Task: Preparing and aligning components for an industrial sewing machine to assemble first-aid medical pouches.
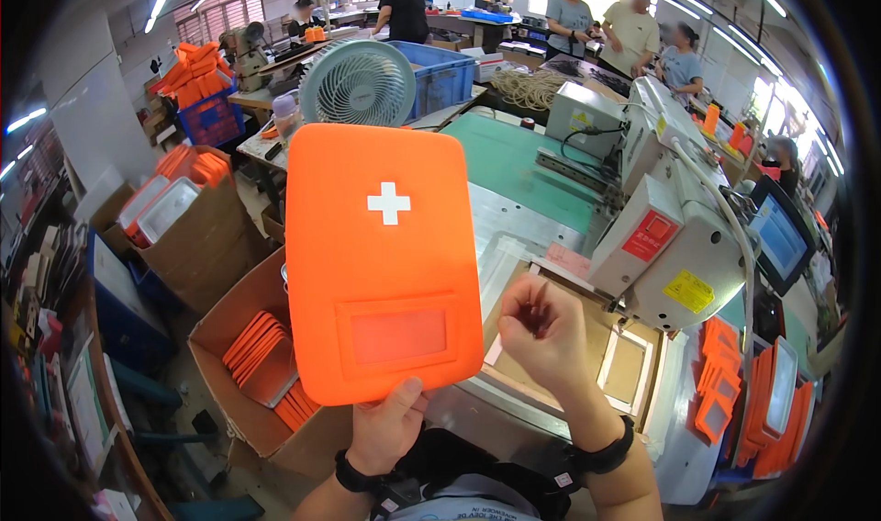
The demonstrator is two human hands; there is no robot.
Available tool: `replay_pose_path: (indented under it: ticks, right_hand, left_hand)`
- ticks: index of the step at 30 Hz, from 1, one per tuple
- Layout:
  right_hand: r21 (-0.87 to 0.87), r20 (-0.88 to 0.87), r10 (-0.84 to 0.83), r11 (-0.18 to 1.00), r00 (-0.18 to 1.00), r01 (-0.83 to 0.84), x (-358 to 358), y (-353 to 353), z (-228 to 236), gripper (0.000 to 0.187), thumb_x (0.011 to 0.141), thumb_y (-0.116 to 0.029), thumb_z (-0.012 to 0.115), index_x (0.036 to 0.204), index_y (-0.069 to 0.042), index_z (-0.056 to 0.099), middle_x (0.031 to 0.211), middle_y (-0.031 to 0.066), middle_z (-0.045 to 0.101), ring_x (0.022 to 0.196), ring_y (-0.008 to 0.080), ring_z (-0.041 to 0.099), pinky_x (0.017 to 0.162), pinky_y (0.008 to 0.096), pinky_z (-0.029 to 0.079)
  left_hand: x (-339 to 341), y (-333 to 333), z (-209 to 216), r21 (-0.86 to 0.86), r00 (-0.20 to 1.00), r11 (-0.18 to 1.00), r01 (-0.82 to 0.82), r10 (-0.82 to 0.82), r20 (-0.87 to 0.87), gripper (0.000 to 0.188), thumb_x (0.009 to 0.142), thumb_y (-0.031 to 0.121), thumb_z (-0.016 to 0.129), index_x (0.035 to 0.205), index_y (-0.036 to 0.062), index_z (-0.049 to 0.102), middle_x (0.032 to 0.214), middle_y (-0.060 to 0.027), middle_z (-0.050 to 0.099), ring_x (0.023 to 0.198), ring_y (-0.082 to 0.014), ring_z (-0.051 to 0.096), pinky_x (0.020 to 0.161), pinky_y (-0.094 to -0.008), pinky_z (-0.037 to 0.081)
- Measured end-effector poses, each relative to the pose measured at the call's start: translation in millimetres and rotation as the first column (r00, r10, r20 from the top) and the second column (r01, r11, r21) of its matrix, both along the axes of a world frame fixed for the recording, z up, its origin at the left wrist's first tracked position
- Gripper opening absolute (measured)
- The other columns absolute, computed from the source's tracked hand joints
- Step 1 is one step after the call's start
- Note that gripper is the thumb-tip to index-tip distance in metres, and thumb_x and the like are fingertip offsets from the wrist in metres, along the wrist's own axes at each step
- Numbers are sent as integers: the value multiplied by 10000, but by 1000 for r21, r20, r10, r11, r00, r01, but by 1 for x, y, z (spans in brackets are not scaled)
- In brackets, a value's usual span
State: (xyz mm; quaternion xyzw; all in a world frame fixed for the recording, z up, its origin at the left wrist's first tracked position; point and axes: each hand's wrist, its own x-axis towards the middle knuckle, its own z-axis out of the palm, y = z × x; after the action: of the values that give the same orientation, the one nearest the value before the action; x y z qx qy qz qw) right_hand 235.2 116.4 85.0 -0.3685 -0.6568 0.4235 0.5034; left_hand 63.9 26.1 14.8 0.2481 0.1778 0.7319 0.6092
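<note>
Left hand (390,429) grip pinches one orange panel (381,264); right hand (541,333) loosely curled, empty.

Orange panel (381,264): flat, rounded rectangle, white cross near the top, raised rectangular window frame in the lower half. Held upright, face to the camera, tilted slightly, pinched at its bottom edge. It sits left of the sewing machine (665,236), overlapping the machine's table edge.
</note>
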Motion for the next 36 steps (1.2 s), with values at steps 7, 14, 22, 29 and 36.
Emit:
replay_pose_path:
  ticks: [7,14,22,29,36]
  right_hand:
    - [47,347,361,915,866,-401,4,-9,28,114,814,1,620,924,-23,638,651,57,562,614,157,573,555,288,431]
    - [-91,622,496,815,606,-573,14,-7,31,242,725,-36,663,964,-66,637,729,80,586,617,250,550,575,336,443]
    - [-42,829,306,868,468,-494,21,-57,52,240,814,-188,673,1000,-90,559,780,65,629,699,303,641,622,399,505]
    - [-221,857,368,895,361,-387,58,-92,46,263,847,-222,659,1029,-65,552,909,138,595,807,352,618,679,425,498]
    - [16,830,-113,984,546,179,126,-145,10,316,847,-45,635,1148,-24,542,934,170,612,810,317,621,724,363,494]
  left_hand:
    - [-10,8,3,-45,995,998,34,-29,92,411,939,-44,474,1338,45,438,1346,-146,500,1245,-316,517,1046,-483,451]
    - [-14,8,0,-73,995,997,6,1,96,417,929,-43,487,1333,49,446,1336,-144,511,1230,-317,530,1024,-479,472]
    - [-34,32,-2,-64,999,998,-1,-1,-34,428,916,-41,501,1333,32,438,1294,-146,541,1185,-314,563,984,-480,502]
    - [-73,79,7,-276,978,946,171,-197,-72,461,933,123,571,1366,80,420,1294,-150,552,1163,-280,581,908,-452,549]
    - [-43,100,-2,-154,898,981,-118,39,-439,498,898,114,654,1342,92,429,1396,-175,446,1186,-249,550,781,-369,587]
